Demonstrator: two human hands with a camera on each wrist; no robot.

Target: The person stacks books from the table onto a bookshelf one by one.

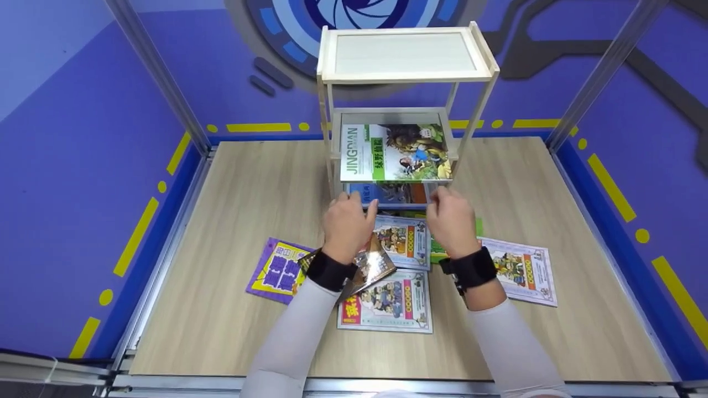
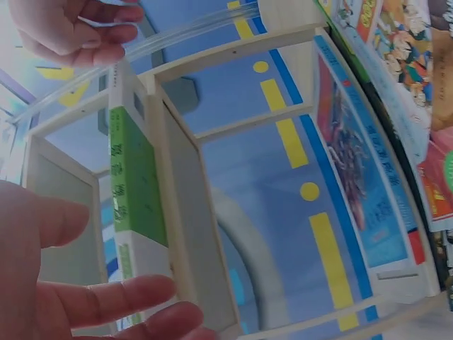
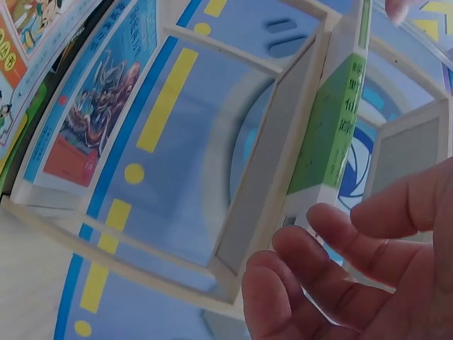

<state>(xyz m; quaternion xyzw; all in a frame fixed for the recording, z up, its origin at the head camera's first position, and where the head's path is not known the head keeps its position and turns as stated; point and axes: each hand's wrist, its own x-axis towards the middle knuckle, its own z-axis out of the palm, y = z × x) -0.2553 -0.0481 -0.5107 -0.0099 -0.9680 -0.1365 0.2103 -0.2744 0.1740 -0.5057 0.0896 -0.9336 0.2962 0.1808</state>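
1. Left hand (image 1: pixel 348 224): thumb and fingers held apart, nothing gripped; it is placed just in front of the near left corner of the green-and-white book (image 1: pixel 395 152). Whether the book is touched cannot be told.
2. Right hand (image 1: pixel 452 221): fingers loosely bent, thumb parted from them, nothing clamped; it is placed by the book's near right corner. Contact cannot be told here either.
3. Green-and-white book is laid flat, cover up, on the middle shelf (image 1: pixel 395 118) of the wooden rack (image 1: pixel 404 52); its near edge is left jutting out past the shelf.
4. Blue book (image 1: pixel 387 194) is set at the bottom of the rack, partly hidden from above.
5. Dark glossy book (image 1: pixel 381 268) is partly covered by the left arm; the purple-and-yellow book (image 1: pixel 276 271) is overlapped by it on the left.
6. Pale-bordered comics are spread on the table (image 1: pixel 232 204): middle comic (image 1: pixel 409 243), near comic (image 1: pixel 398 304), right comic (image 1: pixel 522 271).
7. Green book (image 1: pixel 437 251) is partly hidden by the right hand.
8. Black straps (image 1: pixel 470 270) are worn on both wrists.
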